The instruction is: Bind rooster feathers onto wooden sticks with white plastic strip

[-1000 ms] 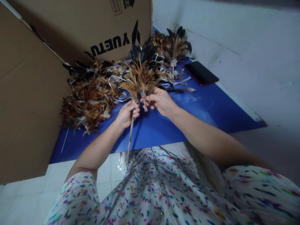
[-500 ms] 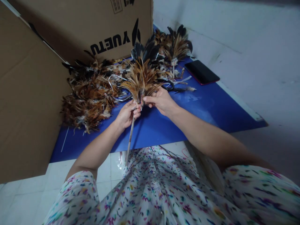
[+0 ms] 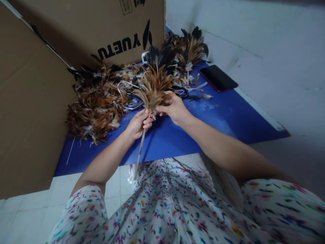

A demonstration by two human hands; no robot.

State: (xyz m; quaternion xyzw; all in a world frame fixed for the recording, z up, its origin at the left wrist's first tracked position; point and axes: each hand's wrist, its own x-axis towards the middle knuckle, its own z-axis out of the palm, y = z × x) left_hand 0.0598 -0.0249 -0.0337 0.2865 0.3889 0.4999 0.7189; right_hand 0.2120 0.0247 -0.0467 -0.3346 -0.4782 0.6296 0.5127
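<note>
A feather duster (image 3: 154, 83), with brown feathers and black ones at its tip, is held over the table. My left hand (image 3: 138, 124) is closed round it where the feathers meet the thin stick (image 3: 140, 149), which slants down past the table edge. At the right side of the feather base, my right hand (image 3: 175, 109) has its fingers bent and pinched against the feathers; the fingertips are partly hidden. Something small and reddish shows between the hands. Just behind my right hand lie black scissor handles (image 3: 183, 91).
A heap of loose feathers (image 3: 96, 105) covers the left of the blue table (image 3: 165, 144). Another feather bunch (image 3: 191, 51) lies at the back right, near a phone (image 3: 218, 78). Cardboard boxes (image 3: 76, 30) stand behind and at left; a wall (image 3: 266, 51) borders the right.
The feather duster has turned and tipped slightly to the right, and its lower stick end has shifted a little left. Both hands stay almost in place on it.
</note>
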